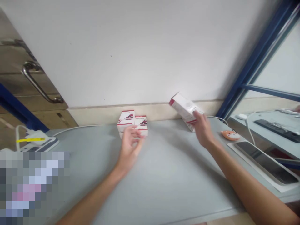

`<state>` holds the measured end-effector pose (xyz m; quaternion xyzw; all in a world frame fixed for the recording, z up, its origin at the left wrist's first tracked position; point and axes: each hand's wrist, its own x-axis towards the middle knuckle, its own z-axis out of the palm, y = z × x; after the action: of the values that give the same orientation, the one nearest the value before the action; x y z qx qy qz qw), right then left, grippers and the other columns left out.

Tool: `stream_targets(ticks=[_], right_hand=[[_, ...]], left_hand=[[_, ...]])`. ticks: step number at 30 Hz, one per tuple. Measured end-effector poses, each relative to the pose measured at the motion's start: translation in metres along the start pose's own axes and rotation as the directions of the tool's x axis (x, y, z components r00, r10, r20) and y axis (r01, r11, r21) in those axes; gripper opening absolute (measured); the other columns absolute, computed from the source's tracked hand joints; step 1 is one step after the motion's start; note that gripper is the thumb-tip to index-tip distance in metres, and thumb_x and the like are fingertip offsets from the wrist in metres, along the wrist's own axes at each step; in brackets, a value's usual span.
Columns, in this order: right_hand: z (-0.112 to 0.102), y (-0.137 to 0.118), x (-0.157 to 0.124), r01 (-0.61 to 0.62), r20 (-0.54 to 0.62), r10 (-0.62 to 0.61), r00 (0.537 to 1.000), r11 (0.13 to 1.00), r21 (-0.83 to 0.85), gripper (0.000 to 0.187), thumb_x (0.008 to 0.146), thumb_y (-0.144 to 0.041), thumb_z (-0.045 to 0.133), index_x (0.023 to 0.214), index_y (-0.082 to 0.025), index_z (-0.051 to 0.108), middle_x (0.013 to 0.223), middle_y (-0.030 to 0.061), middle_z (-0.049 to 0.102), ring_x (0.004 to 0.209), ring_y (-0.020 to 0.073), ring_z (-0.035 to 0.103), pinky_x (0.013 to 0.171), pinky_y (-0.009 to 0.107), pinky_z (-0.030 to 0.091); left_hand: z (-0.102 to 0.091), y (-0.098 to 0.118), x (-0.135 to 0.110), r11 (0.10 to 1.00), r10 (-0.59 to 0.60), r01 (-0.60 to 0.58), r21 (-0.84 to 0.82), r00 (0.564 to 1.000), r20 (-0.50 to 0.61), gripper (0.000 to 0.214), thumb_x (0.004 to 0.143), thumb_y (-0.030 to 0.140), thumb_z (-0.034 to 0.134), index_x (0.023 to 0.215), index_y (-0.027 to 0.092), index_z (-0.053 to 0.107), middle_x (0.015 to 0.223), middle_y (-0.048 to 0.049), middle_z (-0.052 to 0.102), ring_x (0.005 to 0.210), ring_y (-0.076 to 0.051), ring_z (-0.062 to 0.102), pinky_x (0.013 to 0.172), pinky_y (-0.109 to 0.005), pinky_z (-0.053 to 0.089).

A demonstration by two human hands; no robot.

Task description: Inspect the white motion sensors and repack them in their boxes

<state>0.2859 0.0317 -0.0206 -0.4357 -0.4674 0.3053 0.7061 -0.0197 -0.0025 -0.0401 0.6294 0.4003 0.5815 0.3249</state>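
Grey table (161, 181), right hand (203, 129) grasping a tilted carton (184, 106) — left hand (129, 147) released, loosely curled, by red-and-white boxes (126, 118).

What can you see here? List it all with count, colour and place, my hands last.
Boxes: at least two, white and red, by the left hand
Held box: one, white and red, tilted
Lower box: one, white and red, below it, partly hidden
Rounded object: one, orange, table right
Phone-like device: one, black, on the sheet
Sheet: one, white, table right
Power strip: one, white and grey, table left
Cables: several, white, both sides
Handles: two, silver, far left
Bars: several, blue, both sides
Wall: one, white, behind
Table: one, grey, below
Left hand: one, bare, before the boxes
Right hand: one, bare, gripping the held box
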Motion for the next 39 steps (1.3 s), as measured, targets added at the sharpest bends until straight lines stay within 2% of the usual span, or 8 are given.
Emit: stream_targets(ticks=[4, 8, 11, 17, 27, 33, 36, 39], right_hand=[[0.036, -0.020, -0.046, -0.227, 0.326, 0.159, 0.932, 0.957, 0.181, 0.040, 0.093, -0.053, 0.067, 0.121, -0.025, 0.071, 0.132, 0.0095, 0.073, 0.106, 0.0275, 0.070, 0.081, 0.036, 0.058], [0.056, -0.035, -0.084, -0.530, 0.687, 0.277, 0.672, 0.828, 0.184, 0.051, 0.103, -0.063, 0.048, 0.130, -0.024, 0.069, 0.120, 0.0119, 0.075, 0.088, 0.0251, 0.070, 0.079, 0.039, 0.057], [0.057, -0.030, -0.094, -0.574, 0.741, 0.388, 0.548, 0.819, -0.004, 0.060, 0.104, -0.069, 0.040, 0.139, -0.025, 0.064, 0.127, 0.0129, 0.073, 0.105, 0.0295, 0.070, 0.094, 0.046, 0.057], [0.043, -0.021, -0.090, -0.141, 0.601, 0.225, 0.767, 0.973, -0.184, 0.056, 0.103, -0.062, 0.056, 0.152, -0.035, 0.049, 0.158, 0.0078, 0.054, 0.140, 0.0280, 0.055, 0.119, 0.049, 0.044], [0.039, -0.031, -0.084, 0.137, 0.567, 0.006, 0.824, 0.968, -0.210, 0.037, 0.094, -0.051, 0.075, 0.122, -0.026, 0.073, 0.117, 0.0074, 0.078, 0.108, 0.0260, 0.071, 0.097, 0.041, 0.056], [0.037, -0.033, -0.078, 0.095, 0.448, 0.001, 0.894, 0.977, -0.192, 0.049, 0.097, -0.066, 0.062, 0.078, -0.022, 0.068, 0.075, 0.0027, 0.069, 0.071, 0.0196, 0.062, 0.067, 0.033, 0.050], [0.037, -0.038, -0.075, 0.006, 0.281, 0.053, 0.958, 0.978, -0.207, 0.063, 0.098, -0.073, 0.053, 0.061, -0.022, 0.053, 0.058, -0.0001, 0.050, 0.057, 0.0160, 0.046, 0.055, 0.031, 0.038], [0.042, -0.042, -0.075, -0.129, 0.307, 0.188, 0.933, 0.970, -0.205, 0.046, 0.096, -0.065, 0.064, 0.078, -0.023, 0.064, 0.069, -0.0007, 0.058, 0.062, 0.0159, 0.050, 0.057, 0.029, 0.040]], left_hand=[[0.013, 0.008, -0.015, 0.975, -0.125, 0.164, -0.151, 0.962, 0.241, 0.068, 0.092, 0.053, 0.075, 0.147, 0.029, 0.042, 0.130, -0.0128, 0.065, 0.109, -0.022, 0.071, 0.090, -0.037, 0.060], [0.008, 0.020, -0.014, 0.970, -0.039, 0.113, -0.213, 0.945, 0.325, 0.050, 0.095, 0.060, 0.069, 0.127, 0.023, 0.061, 0.118, -0.0145, 0.074, 0.109, -0.028, 0.073, 0.093, -0.043, 0.061], [0.002, 0.029, -0.009, 0.970, -0.057, 0.091, -0.226, 0.987, 0.153, 0.043, 0.099, 0.058, 0.065, 0.124, 0.023, 0.064, 0.114, -0.0109, 0.076, 0.105, -0.025, 0.074, 0.092, -0.039, 0.060], [0.004, 0.027, -0.015, 1.000, -0.006, 0.003, 0.016, 0.984, 0.176, 0.041, 0.091, 0.047, 0.080, 0.123, 0.024, 0.067, 0.121, -0.0060, 0.076, 0.109, -0.021, 0.070, 0.092, -0.031, 0.055], [0.010, 0.023, -0.032, 0.984, -0.080, 0.035, 0.172, 0.961, 0.265, 0.047, 0.086, 0.048, 0.084, 0.125, 0.028, 0.066, 0.120, -0.0036, 0.075, 0.113, -0.023, 0.068, 0.094, -0.033, 0.055], [0.016, 0.018, -0.038, 0.970, 0.166, -0.206, 0.128, 0.948, 0.272, 0.080, 0.085, 0.042, 0.087, 0.153, 0.036, 0.044, 0.120, -0.0063, 0.075, 0.109, -0.025, 0.073, 0.093, -0.039, 0.061], [0.016, 0.022, -0.040, 0.858, 0.446, -0.497, 0.129, 0.847, 0.289, 0.087, 0.085, 0.035, 0.088, 0.156, 0.038, 0.038, 0.128, -0.0090, 0.070, 0.114, -0.026, 0.072, 0.098, -0.043, 0.062], [0.010, 0.033, -0.034, 0.639, 0.660, -0.734, 0.232, 0.677, 0.326, 0.070, 0.082, 0.023, 0.089, 0.141, 0.035, 0.054, 0.138, -0.0106, 0.058, 0.123, -0.026, 0.067, 0.101, -0.042, 0.061]])
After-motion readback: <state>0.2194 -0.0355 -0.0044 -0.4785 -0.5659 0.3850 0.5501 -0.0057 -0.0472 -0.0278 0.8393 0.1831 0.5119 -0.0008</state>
